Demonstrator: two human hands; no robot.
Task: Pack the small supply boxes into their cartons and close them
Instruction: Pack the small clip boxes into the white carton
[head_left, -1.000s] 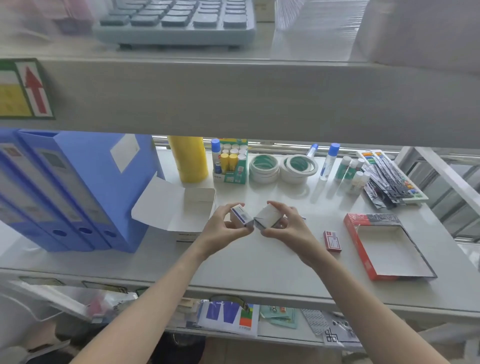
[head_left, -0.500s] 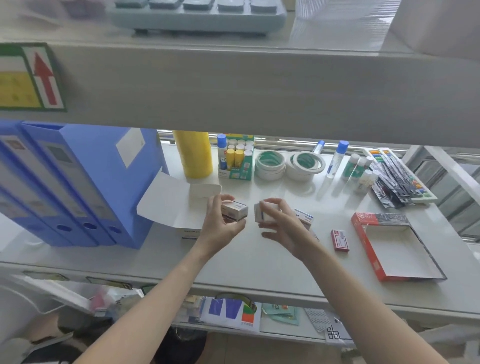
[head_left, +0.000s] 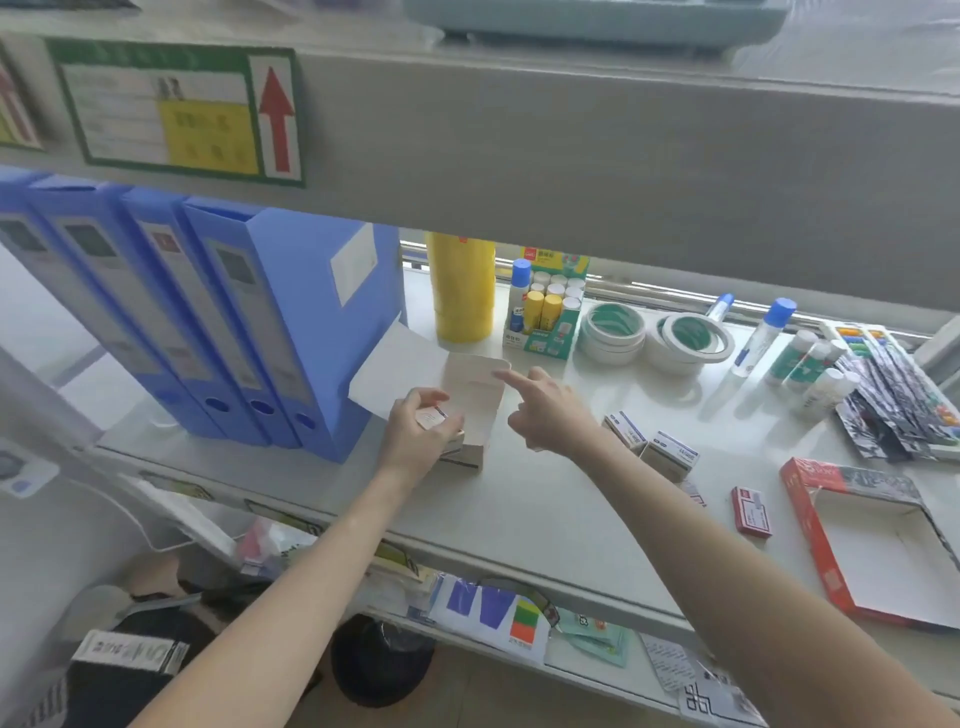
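Note:
An open white carton (head_left: 470, 410) stands on the shelf (head_left: 545, 499) beside the blue file boxes, with its flaps up. My left hand (head_left: 415, 441) grips a small white supply box (head_left: 430, 417) at the carton's left side. My right hand (head_left: 545, 410) stretches its index finger onto the carton's upper flap. Its other fingers are curled, and a pale box corner (head_left: 535, 447) shows beneath them. Two more small supply boxes (head_left: 626, 428) (head_left: 670, 454) lie on the shelf to the right of that hand. A small red box (head_left: 750, 511) lies further right.
Blue file boxes (head_left: 291, 332) stand at left. A yellow cylinder (head_left: 460, 286), a glue stick display (head_left: 550, 312) and tape rolls (head_left: 688, 338) line the back. A red-rimmed tray (head_left: 810, 519) lies at right. The upper shelf beam (head_left: 571, 156) hangs close overhead.
Both hands moved left and away from me to the open carton. The left hand's box now sits at the carton's side, and the right index finger now touches the flap.

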